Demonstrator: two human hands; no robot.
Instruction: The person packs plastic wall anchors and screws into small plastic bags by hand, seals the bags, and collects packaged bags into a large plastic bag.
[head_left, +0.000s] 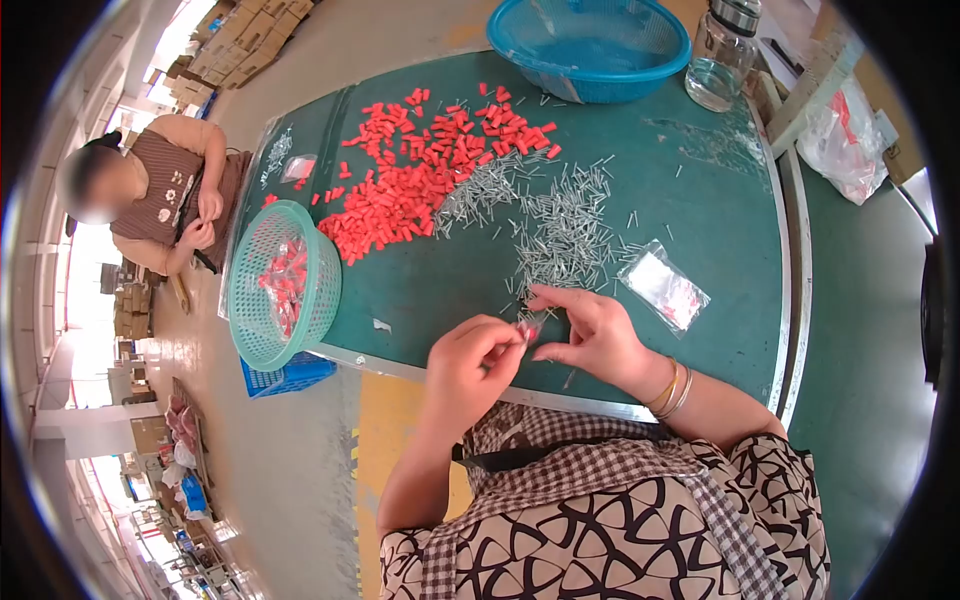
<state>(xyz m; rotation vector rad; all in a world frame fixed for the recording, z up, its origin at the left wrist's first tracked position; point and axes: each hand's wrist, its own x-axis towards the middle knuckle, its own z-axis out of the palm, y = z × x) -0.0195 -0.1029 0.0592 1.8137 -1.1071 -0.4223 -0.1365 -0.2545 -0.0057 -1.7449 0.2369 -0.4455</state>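
Note:
My left hand [474,362] is closed in a pinch near the table's front edge. Between its fingertips is a small clear plastic bag [533,327] with something red in it, partly hidden by the fingers. Just to the right, my right hand [598,338] has thumb and forefinger spread apart with nothing seen between them. Its fingertips are at the near edge of a heap of silver screws [565,225]. Beyond and to the left lies a large spread of red plastic wall plugs [390,195]. A flat stack of clear bags [665,287] rests right of the screws.
A green basket [332,285] holding filled bags stands at the table's left edge, above a blue crate [290,375]. At the back are a blue basin [590,72] and a glass bottle [715,75]. Another person [165,190] sits beyond the left side. A plastic bag [843,145] hangs right.

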